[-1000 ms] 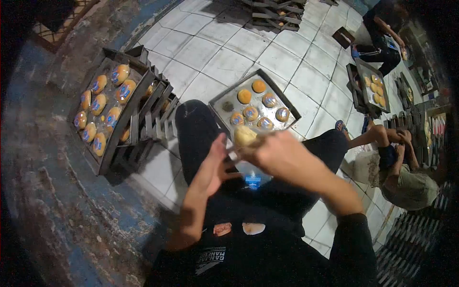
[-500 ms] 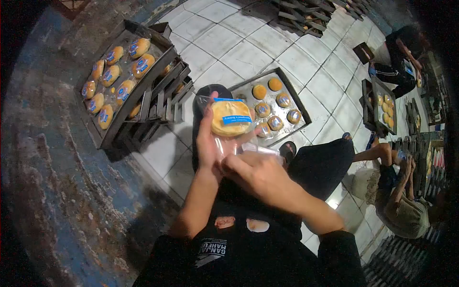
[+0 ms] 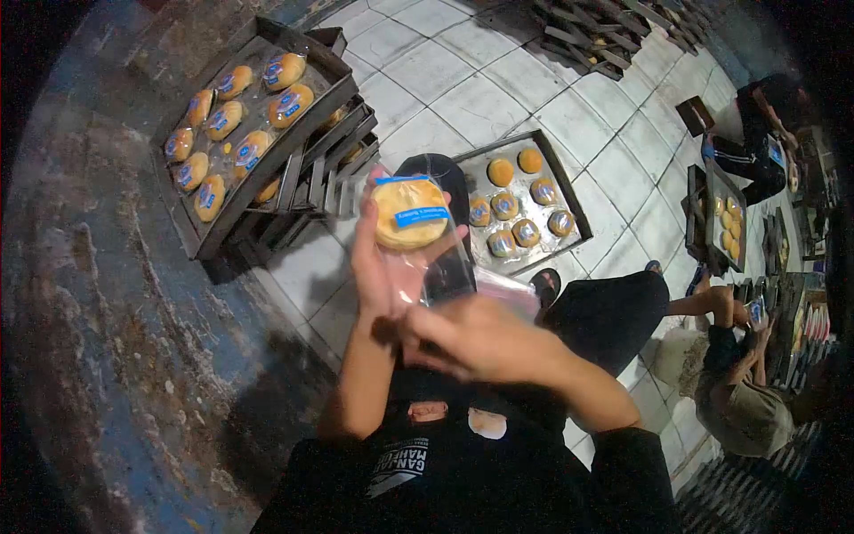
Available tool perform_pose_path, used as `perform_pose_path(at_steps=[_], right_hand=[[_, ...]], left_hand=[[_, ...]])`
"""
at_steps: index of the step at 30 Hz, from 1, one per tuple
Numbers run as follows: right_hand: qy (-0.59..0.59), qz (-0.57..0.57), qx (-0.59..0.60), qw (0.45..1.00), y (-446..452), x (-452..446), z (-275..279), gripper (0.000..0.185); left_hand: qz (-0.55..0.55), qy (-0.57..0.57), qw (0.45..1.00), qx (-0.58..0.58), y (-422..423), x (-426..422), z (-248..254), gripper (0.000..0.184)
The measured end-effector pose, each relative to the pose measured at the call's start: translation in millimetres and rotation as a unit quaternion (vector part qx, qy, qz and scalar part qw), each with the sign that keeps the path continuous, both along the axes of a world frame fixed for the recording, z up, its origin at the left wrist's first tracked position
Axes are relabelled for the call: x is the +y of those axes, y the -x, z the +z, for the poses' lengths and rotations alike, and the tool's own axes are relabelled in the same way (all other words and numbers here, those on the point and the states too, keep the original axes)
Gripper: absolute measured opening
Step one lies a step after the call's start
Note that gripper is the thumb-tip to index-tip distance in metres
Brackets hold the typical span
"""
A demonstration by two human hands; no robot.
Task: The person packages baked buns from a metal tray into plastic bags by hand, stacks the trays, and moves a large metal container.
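A round bun [image 3: 409, 212] in a clear plastic bag with a blue printed label lies on my left hand [image 3: 381, 267], whose fingers and thumb hold it from below and the side. My right hand [image 3: 463, 338] is just below and to the right, its fingers drawn together near the bag's lower end; blur hides what they pinch, if anything. A stack of clear plastic bags [image 3: 507, 292] lies beyond my right hand. Past my knee a metal tray [image 3: 583, 233] on the floor holds several buns, most of them wrapped.
Stacked metal trays [image 3: 209, 242] with several wrapped buns stand at the left. Two people sit at the right, one near [image 3: 743, 414] and one farther [image 3: 756, 156], beside a tray of buns [image 3: 737, 260]. More stacked trays [image 3: 587, 44] are at the back.
The bun was blurred by my right hand a second ago; now it rests bagged on my left hand. My right hand has moved down to the bag's lower end. The view has shifted.
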State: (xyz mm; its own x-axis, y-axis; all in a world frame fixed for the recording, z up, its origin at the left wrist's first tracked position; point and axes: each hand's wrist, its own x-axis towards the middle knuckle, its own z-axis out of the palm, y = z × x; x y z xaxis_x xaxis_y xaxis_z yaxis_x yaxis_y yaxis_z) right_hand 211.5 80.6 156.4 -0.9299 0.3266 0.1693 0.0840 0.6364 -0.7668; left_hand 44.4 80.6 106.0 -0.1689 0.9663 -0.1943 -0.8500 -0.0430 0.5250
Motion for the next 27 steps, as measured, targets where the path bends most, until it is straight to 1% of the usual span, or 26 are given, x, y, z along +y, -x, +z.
perform_pose_path(at_steps=[1,2,3,4,5,6,8,10,12,15,17,18,19,20,22,23,24,25,26,27], right_hand=[[0.107,0.054,0.043,0.992,-3,-3,8,0.025],[0.151,0.036,0.098,0.983,-3,-10,10,0.025],[0.066,-0.027,0.084,0.994,-5,-8,14,0.026],[-0.018,-0.092,0.070,0.993,-7,-7,17,0.027],[-0.070,-0.141,0.054,0.986,-3,-2,18,0.025],[-0.074,-0.152,0.024,0.985,1,1,15,0.023],[-0.114,-0.140,0.008,0.984,8,5,16,0.022],[-0.127,-0.144,0.003,0.981,14,3,6,0.021],[-0.140,-0.145,-0.003,0.979,17,4,-1,0.021],[-0.140,-0.111,0.007,0.984,14,5,-1,0.022],[0.006,-0.070,0.056,0.996,4,3,10,0.026],[0.006,-0.064,0.058,0.996,-5,2,14,0.026],[0.155,-0.028,0.070,0.985,-17,2,17,0.027],[0.299,0.011,0.077,0.951,-28,3,19,0.030],[0.421,-0.047,0.214,0.880,-43,6,13,0.035],[0.443,-0.150,0.223,0.856,-48,8,16,0.032],[0.278,-0.305,0.094,0.906,-52,12,26,0.035],[0.360,-0.289,0.199,0.864,-60,9,18,0.038],[0.438,-0.268,0.299,0.804,-67,1,9,0.041],[0.512,-0.157,0.397,0.745,-70,-3,12,0.044]], left_hand=[[-0.005,0.008,1.000,-0.016,6,1,-1,0.060],[-0.002,0.007,1.000,-0.017,11,1,-2,0.060],[0.003,0.003,1.000,-0.020,15,1,-1,0.061],[0.007,0.001,1.000,-0.024,18,-1,-2,0.061],[-0.003,-0.018,0.999,-0.050,21,-1,-9,0.060],[-0.008,-0.016,0.999,-0.051,18,-2,-10,0.060],[-0.015,-0.041,0.998,-0.053,11,0,-10,0.061],[-0.006,-0.032,0.999,-0.038,5,1,-2,0.061],[0.016,-0.013,0.999,-0.032,4,3,-1,0.059],[0.023,-0.004,1.000,-0.017,4,2,-3,0.059],[0.014,-0.010,1.000,-0.015,11,-1,-4,0.062],[0.005,-0.015,1.000,-0.013,17,-4,-6,0.064],[0.007,-0.011,1.000,0.000,22,-7,-9,0.065],[0.015,-0.014,1.000,0.002,30,-9,-15,0.065],[-0.019,-0.062,0.990,-0.127,44,-13,-24,0.065],[-0.007,-0.047,0.992,-0.113,44,-15,-21,0.065],[-0.002,-0.052,0.992,-0.111,44,-16,-21,0.065],[0.008,-0.039,0.991,-0.128,46,-17,-22,0.065],[0.018,-0.024,0.989,-0.145,48,-19,-24,0.064],[0.021,-0.022,0.991,-0.133,49,-19,-26,0.065]])
